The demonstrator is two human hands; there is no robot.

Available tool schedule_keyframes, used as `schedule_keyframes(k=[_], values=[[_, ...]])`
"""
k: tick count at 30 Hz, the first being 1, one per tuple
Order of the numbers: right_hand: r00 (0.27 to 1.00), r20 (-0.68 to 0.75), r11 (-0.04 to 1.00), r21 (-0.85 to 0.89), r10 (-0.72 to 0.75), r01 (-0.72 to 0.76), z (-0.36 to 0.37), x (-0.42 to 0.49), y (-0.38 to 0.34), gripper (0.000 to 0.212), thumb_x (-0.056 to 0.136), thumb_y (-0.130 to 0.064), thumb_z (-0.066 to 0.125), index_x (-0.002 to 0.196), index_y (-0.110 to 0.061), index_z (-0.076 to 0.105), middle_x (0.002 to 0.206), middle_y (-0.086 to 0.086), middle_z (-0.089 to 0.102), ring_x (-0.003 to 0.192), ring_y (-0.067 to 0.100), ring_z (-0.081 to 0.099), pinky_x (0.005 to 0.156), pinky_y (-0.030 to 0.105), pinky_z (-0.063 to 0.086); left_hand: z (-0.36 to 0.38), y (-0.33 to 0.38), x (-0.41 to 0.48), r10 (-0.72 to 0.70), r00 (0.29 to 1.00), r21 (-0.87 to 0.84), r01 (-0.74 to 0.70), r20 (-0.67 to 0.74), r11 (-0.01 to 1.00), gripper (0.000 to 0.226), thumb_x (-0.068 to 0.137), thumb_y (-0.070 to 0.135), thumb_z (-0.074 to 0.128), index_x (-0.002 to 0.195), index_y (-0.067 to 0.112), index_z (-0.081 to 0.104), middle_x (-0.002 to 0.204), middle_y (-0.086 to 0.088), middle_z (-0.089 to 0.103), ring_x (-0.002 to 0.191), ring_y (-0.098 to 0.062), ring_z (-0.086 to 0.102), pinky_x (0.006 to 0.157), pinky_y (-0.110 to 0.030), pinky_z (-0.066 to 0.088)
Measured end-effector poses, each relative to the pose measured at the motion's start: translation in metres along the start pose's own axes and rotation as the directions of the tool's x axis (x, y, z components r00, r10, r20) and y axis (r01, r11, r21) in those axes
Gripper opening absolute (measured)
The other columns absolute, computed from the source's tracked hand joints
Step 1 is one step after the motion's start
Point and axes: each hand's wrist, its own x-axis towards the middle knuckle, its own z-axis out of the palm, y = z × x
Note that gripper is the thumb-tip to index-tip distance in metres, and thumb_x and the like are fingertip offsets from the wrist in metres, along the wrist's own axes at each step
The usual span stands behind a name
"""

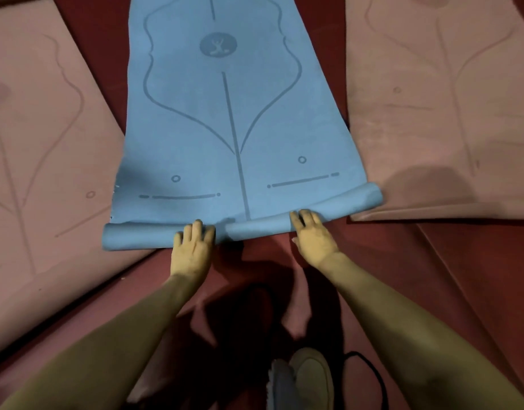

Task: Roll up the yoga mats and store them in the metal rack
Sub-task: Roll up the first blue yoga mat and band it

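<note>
Dark red floor (476,261) runs under everything, with three mats spread flat on it and no metal rack anywhere in view. Well out beyond the left hand's outer side lies the left pink mat (47,143), unrolled and untouched. The blue mat (225,128) stretches away ahead of both hands, and only its near end is turned over into a thin roll (136,236). The left hand (192,251) presses on this roll with its fingers spread and laid over the top, not wrapped round it. The right hand (314,236) does the same just beside the centre line, fingers apart and flat on the roll. Both hands sit close to the middle, so the two ends of the roll lie free, and the end beyond the right hand already sits farther forward than the end beyond the left hand. Pushed on like this, the roll would likely wind crooked and telescope into a cone. A small pucker between the hands could get rolled in as a crease. The far right end also lies just beside the edge of the right pink mat (432,113) and may ride up onto it or drag it along.
</note>
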Motion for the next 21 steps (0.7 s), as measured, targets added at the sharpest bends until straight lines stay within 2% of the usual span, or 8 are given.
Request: schedule_keyframes(k=[3, 5, 7, 11, 13, 14, 16, 21], values=[[1.0, -0.005, 1.0, 0.014, 0.015, -0.015, -0.003, 0.004, 0.0, 0.057, 0.095, -0.014, 0.048, 0.145, -0.002, 0.025, 0.144, 0.02, 0.033, 0.136, 0.031, 0.026, 0.112, 0.035, 0.021, 0.002, 0.002, -0.011, 0.012, 0.995, -0.05, -0.007, 0.094, 0.999, 0.045, 0.062, -0.003, 0.067, 0.107, 0.0, 0.062, 0.097, -0.018, 0.057, 0.087, -0.036, 0.053, 0.066, -0.045, 0.05], [0.999, -0.002, 0.997, 0.058, 0.043, -0.043, -0.01, 0.007, -0.001, 0.053, 0.095, -0.013, 0.047, 0.143, -0.002, 0.027, 0.138, 0.02, 0.039, 0.131, 0.032, 0.032, 0.107, 0.035, 0.027, 0.001, 0.002, -0.013, -0.01, 0.991, -0.09, 0.023, 0.133, 0.996, 0.043, 0.074, 0.011, 0.048, 0.112, -0.003, 0.059, 0.1, -0.02, 0.058, 0.088, -0.039, 0.058, 0.07, -0.046, 0.052], [0.999, 0.011, 0.997, 0.07, 0.04, -0.041, -0.015, 0.009, -0.002, 0.042, 0.094, -0.01, 0.046, 0.135, -0.004, 0.035, 0.128, 0.018, 0.046, 0.122, 0.031, 0.04, 0.099, 0.036, 0.034, 0.005, -0.001, -0.012, 0.013, 0.987, -0.132, 0.009, 0.162, 0.991, 0.054, 0.072, 0.02, 0.032, 0.113, -0.005, 0.057, 0.102, -0.024, 0.058, 0.089, -0.042, 0.059, 0.073, -0.048, 0.052], [0.997, 0.08, 0.999, -0.048, 0.021, -0.017, -0.019, 0.008, -0.01, 0.038, 0.093, -0.005, 0.04, 0.13, -0.006, 0.04, 0.131, 0.016, 0.043, 0.124, 0.03, 0.035, 0.103, 0.034, 0.032, 0.016, -0.005, -0.019, 0.14, 0.95, -0.117, -0.112, 0.278, 0.987, 0.057, 0.072, 0.019, 0.033, 0.121, -0.004, 0.052, 0.115, -0.039, 0.056, 0.099, -0.055, 0.059, 0.081, -0.059, 0.05], [0.994, 0.098, 0.991, -0.129, 0.057, -0.044, -0.023, 0.006, -0.018, 0.04, 0.092, -0.005, 0.038, 0.132, -0.008, 0.039, 0.136, 0.016, 0.036, 0.128, 0.031, 0.03, 0.106, 0.034, 0.028, 0.006, -0.002, -0.024, 0.112, 0.949, -0.104, -0.084, 0.295, 0.991, 0.059, 0.084, 0.019, 0.036, 0.138, -0.005, 0.041, 0.139, -0.04, 0.035, 0.125, -0.053, 0.043, 0.1, -0.055, 0.039], [0.992, 0.096, 0.984, -0.166, 0.08, -0.063, -0.025, 0.004, -0.022, 0.043, 0.091, -0.005, 0.038, 0.134, -0.008, 0.038, 0.138, 0.016, 0.032, 0.129, 0.032, 0.027, 0.107, 0.034, 0.027, 0.004, -0.004, -0.024, 0.092, 0.95, -0.097, -0.065, 0.298, 0.993, 0.061, 0.093, 0.023, 0.035, 0.149, 0.0, 0.022, 0.152, -0.034, 0.014, 0.14, -0.046, 0.024, 0.112, -0.049, 0.025], [0.99, 0.088, 0.975, -0.204, 0.111, -0.091, -0.027, 0.001, -0.027, 0.05, 0.089, -0.005, 0.039, 0.138, -0.008, 0.032, 0.141, 0.018, 0.026, 0.131, 0.033, 0.023, 0.108, 0.034, 0.026, 0.001, -0.009, -0.022, 0.066, 0.93, -0.061, -0.047, 0.363, 0.997, 0.067, 0.1, 0.033, 0.034, 0.153, 0.013, -0.003, 0.158, -0.02, -0.008, 0.147, -0.031, 0.0, 0.118, -0.039, 0.004], [0.955, 0.254, 0.984, -0.128, 0.151, -0.122, -0.026, -0.01, -0.027, 0.078, 0.089, -0.007, 0.048, 0.15, -0.007, -0.002, 0.155, 0.018, -0.002, 0.144, 0.03, -0.003, 0.115, 0.029, 0.003, -0.013, -0.016, -0.004, 0.113, 0.938, -0.133, -0.072, 0.327, 0.989, 0.076, 0.09, 0.023, 0.051, 0.152, 0.015, 0.008, 0.156, -0.018, 0.005, 0.144, -0.029, 0.009, 0.117, -0.034, 0.008]])
